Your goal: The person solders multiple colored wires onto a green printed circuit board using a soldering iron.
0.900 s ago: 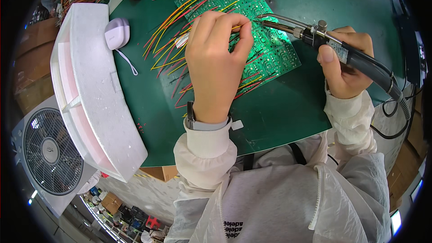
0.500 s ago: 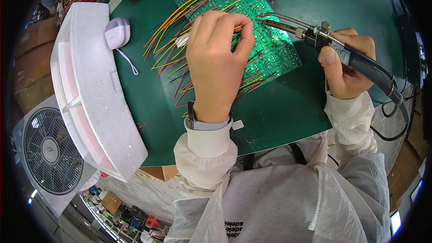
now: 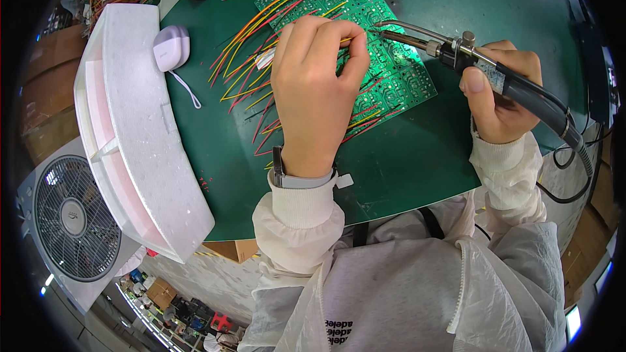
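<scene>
At about 8 o'clock a round-grilled white box fan [image 3: 73, 221] stands below the counter [image 3: 417, 163], whose top is a smooth dark green mat. A long curved tray of white foam [image 3: 134, 130], grainy and pink inside, lies along the counter's 9 o'clock edge. Just beside its upper end, near 10 o'clock, rests a small rounded lilac case [image 3: 172, 48] with a white cord. The green circuit board [image 3: 365, 39], studded with solder pads, lies toward 12 o'clock; thin red, yellow and orange wires [image 3: 251, 58] fan off it toward 9 o'clock. The left hand [image 3: 319, 91] lies over the board, fingertips pressed together pinching a yellow wire. At 2 o'clock the right hand [image 3: 499, 101] is wrapped around a black-handled soldering iron [image 3: 469, 55], its bent metal tip resting at the board beside the left fingertips.
</scene>
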The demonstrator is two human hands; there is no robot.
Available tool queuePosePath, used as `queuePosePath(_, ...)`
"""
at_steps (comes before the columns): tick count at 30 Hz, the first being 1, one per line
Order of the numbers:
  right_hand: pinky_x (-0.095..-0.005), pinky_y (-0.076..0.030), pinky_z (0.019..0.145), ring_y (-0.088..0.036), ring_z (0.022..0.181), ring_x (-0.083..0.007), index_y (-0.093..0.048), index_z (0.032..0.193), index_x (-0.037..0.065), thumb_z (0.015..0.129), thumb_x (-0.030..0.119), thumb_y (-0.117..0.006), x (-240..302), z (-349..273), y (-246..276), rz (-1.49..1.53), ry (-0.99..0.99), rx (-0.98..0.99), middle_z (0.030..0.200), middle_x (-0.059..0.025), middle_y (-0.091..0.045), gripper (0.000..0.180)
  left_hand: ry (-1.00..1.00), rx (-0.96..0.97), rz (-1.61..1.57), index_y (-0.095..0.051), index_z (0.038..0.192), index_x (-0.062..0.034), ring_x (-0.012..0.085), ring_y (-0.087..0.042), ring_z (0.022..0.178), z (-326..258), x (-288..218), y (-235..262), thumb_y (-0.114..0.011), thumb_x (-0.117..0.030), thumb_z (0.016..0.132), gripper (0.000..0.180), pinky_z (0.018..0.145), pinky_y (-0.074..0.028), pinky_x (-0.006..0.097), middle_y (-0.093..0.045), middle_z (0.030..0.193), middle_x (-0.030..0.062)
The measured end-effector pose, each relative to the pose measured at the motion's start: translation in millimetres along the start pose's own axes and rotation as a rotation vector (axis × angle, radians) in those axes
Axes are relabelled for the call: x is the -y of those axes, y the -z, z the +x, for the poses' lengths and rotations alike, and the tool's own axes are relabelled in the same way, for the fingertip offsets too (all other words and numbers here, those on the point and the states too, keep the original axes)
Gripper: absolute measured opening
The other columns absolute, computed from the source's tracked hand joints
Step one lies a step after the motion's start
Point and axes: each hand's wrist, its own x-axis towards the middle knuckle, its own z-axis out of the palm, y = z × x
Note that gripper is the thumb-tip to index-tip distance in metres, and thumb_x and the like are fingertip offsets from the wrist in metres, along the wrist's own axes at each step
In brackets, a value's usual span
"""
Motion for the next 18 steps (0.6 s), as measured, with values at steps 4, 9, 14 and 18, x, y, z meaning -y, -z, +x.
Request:
queuePosePath(4, -0.0203, -0.038, 0.049, -0.049, 0.055, -0.0104, -0.046, 0.085, -0.003, 0.070, 0.000, -0.064, -0.4, -0.8, -1.6, 0.018, -0.006, 0.000, 0.069, -0.0108, -0.057, 0.024, -0.002, 0.003, -0.001, -0.058, 0.073, -0.0027, 0.0190, -0.054, 0.065, -0.7, 0.2, 2.5, -0.063, 0.000, 0.065, 0.009, 0.058, -0.043, 0.027, -0.055, 0.071, 0.0060)
queuePosePath(9, -0.0211, -0.039, 0.051, -0.049, 0.056, -0.0112, -0.046, 0.085, -0.004, 0.070, 0.000, -0.064, 0.0, -1.7, 1.5, 0.009, -0.006, -0.025, 0.070, -0.0111, -0.057, 0.024, -0.008, 0.005, 0.000, -0.058, 0.073, -0.0026, 0.0193, -0.054, 0.065, -0.8, -0.6, -0.1, -0.063, 0.000, 0.065, 0.009, 0.058, -0.043, 0.028, -0.055, 0.071, 0.0062)
queuePosePath(14, -0.0223, -0.041, 0.057, -0.051, 0.061, -0.0125, -0.045, 0.086, -0.004, 0.071, 0.000, -0.064, -2.5, 1.3, 4.7, -0.009, 0.010, -0.179, 0.072, -0.0121, -0.057, 0.024, -0.020, -0.006, 0.004, -0.058, 0.073, -0.0024, 0.0200, -0.054, 0.065, 1.0, -2.6, 0.5, -0.063, 0.000, 0.066, 0.009, 0.058, -0.043, 0.028, -0.055, 0.071, 0.0067)
queuePosePath(18, -0.0229, -0.041, 0.064, -0.051, 0.068, -0.0131, -0.045, 0.089, -0.003, 0.073, -0.001, -0.062, -8.6, 3.6, 3.7, 0.021, -0.001, -0.291, 0.080, -0.0127, -0.057, 0.024, -0.034, -0.009, -0.030, -0.058, 0.074, -0.0028, 0.0216, -0.053, 0.067, -0.1, -0.2, 0.4, -0.063, 0.000, 0.066, 0.010, 0.060, -0.042, 0.030, -0.054, 0.072, 0.0068)
